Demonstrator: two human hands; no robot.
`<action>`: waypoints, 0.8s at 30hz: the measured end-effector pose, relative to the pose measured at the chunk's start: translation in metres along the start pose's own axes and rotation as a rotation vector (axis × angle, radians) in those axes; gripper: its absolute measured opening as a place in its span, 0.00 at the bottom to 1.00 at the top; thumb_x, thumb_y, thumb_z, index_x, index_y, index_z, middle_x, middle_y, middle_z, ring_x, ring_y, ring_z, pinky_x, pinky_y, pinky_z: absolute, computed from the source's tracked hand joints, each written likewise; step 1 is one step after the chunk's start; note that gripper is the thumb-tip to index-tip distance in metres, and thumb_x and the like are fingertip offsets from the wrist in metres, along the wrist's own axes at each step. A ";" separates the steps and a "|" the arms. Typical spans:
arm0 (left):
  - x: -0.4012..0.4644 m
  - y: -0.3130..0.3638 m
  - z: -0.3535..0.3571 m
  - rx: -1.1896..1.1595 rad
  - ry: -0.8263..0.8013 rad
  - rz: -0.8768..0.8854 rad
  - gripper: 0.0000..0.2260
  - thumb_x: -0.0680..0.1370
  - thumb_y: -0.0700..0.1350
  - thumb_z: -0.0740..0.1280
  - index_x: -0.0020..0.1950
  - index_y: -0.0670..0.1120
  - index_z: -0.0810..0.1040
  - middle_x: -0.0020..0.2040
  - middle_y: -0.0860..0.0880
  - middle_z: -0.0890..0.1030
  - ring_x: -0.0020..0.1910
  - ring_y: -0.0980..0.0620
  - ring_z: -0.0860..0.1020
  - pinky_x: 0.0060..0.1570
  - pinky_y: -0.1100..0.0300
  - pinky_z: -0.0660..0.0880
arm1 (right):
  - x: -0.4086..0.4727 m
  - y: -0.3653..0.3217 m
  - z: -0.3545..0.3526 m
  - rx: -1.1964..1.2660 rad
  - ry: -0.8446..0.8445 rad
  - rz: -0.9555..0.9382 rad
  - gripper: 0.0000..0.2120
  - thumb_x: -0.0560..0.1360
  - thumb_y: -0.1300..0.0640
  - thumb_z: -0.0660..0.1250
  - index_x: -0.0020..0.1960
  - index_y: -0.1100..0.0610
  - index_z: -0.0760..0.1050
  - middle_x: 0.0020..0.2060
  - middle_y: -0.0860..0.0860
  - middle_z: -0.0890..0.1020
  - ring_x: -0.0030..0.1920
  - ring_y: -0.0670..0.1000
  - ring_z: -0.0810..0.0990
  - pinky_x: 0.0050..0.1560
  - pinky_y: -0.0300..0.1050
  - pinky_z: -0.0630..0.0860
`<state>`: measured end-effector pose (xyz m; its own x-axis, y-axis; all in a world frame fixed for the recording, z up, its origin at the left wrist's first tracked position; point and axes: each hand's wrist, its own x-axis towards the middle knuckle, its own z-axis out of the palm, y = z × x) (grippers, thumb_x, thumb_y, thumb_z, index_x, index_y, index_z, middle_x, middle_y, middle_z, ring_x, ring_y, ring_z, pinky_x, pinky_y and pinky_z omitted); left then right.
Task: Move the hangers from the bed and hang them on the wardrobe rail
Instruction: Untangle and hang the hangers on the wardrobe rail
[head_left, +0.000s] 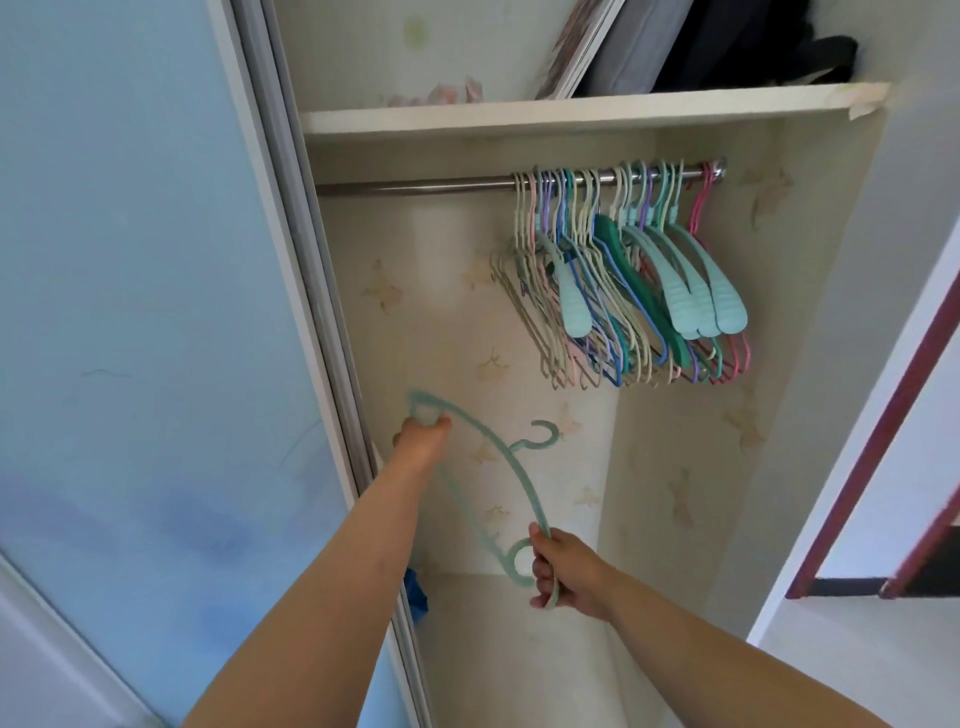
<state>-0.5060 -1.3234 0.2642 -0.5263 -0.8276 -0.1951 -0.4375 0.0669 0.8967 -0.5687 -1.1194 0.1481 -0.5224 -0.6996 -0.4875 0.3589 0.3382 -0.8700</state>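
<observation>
A person stands at an open wardrobe and holds one pale teal hanger with both hands, low in the wardrobe opening and well below the rail. The left hand grips the hanger's upper left end, its fingers curled round the corner of the frame there. The right hand grips the opposite end, lower and to the right, with the fingers closed round the looped tip of the arm. Held this way the hanger is tilted steeply, one end high and left, the other low and right, and its hook points to the right, toward the back wall of the wardrobe, not touching anything.

The metal rail runs across the wardrobe just under a white shelf. A dense bunch of hangers hangs at the rail's right end, in cream, pink, purple, blue, green and pale teal, some thin and some with broad padded shoulders. The left part of the rail is bare metal.

On the shelf, at its right part, lean a framed picture, a grey flat item and something dark. A blue sliding door fills the left side, its metal edge just beside the left forearm. A small blue object shows at the door's lower edge. A dark red frame stands at the far right.
</observation>
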 end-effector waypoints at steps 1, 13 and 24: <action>-0.002 -0.006 0.002 0.002 -0.018 0.001 0.27 0.80 0.54 0.62 0.72 0.37 0.64 0.70 0.38 0.69 0.66 0.39 0.71 0.64 0.52 0.70 | 0.000 -0.008 0.002 -0.078 0.048 -0.021 0.17 0.79 0.43 0.59 0.44 0.56 0.66 0.27 0.49 0.68 0.24 0.49 0.68 0.33 0.45 0.76; -0.014 0.019 -0.020 -0.124 0.046 0.291 0.08 0.78 0.39 0.61 0.44 0.48 0.78 0.47 0.48 0.77 0.48 0.51 0.75 0.41 0.63 0.68 | -0.030 -0.159 0.073 -0.560 0.227 -0.622 0.25 0.77 0.59 0.58 0.72 0.52 0.56 0.39 0.49 0.73 0.33 0.48 0.73 0.26 0.34 0.69; 0.008 0.060 -0.045 -0.120 0.043 0.399 0.17 0.77 0.37 0.60 0.32 0.53 0.68 0.44 0.48 0.72 0.44 0.52 0.70 0.43 0.62 0.65 | -0.038 -0.251 0.084 -0.631 0.405 -0.808 0.28 0.82 0.54 0.55 0.78 0.54 0.47 0.73 0.58 0.65 0.66 0.60 0.72 0.61 0.50 0.72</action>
<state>-0.5034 -1.3514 0.3343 -0.6050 -0.7728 0.1914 -0.1166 0.3237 0.9389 -0.5737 -1.2309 0.3907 -0.6815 -0.6402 0.3545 -0.6022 0.2154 -0.7687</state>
